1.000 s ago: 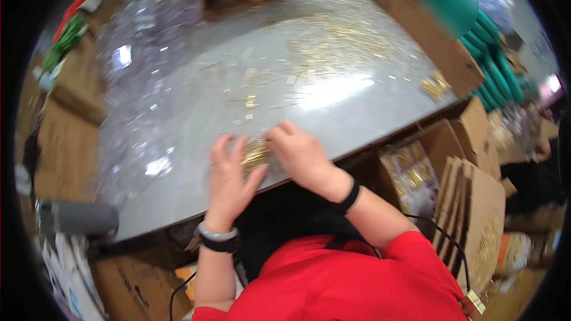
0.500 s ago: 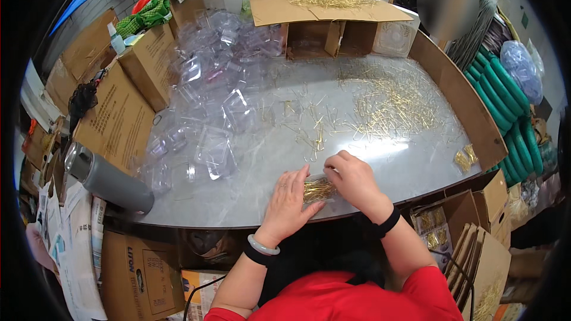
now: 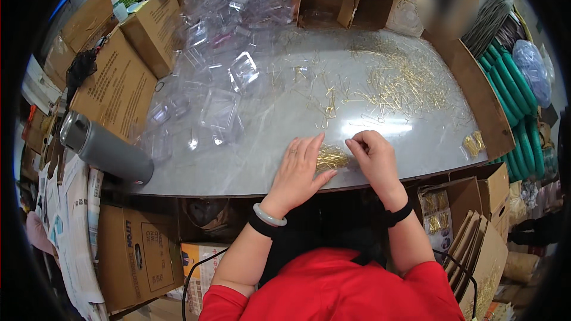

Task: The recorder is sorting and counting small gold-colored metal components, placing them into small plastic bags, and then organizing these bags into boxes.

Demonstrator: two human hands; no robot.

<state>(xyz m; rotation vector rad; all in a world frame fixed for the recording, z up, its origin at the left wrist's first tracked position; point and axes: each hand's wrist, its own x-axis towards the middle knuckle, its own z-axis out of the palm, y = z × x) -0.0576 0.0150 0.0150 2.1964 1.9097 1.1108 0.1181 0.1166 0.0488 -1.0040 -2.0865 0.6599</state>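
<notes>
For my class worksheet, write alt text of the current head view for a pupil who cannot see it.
A person's left hand curves along the left side of a gold wire bundle on a grey table, with the right hand curled near the bundle's right end. Farther back, loose gold wires lie to the right and clear plastic containers to the left.

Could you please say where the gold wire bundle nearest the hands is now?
In the head view, the gold bundle is between the left hand and the right hand, right of centre, at the near side of the table.
</notes>
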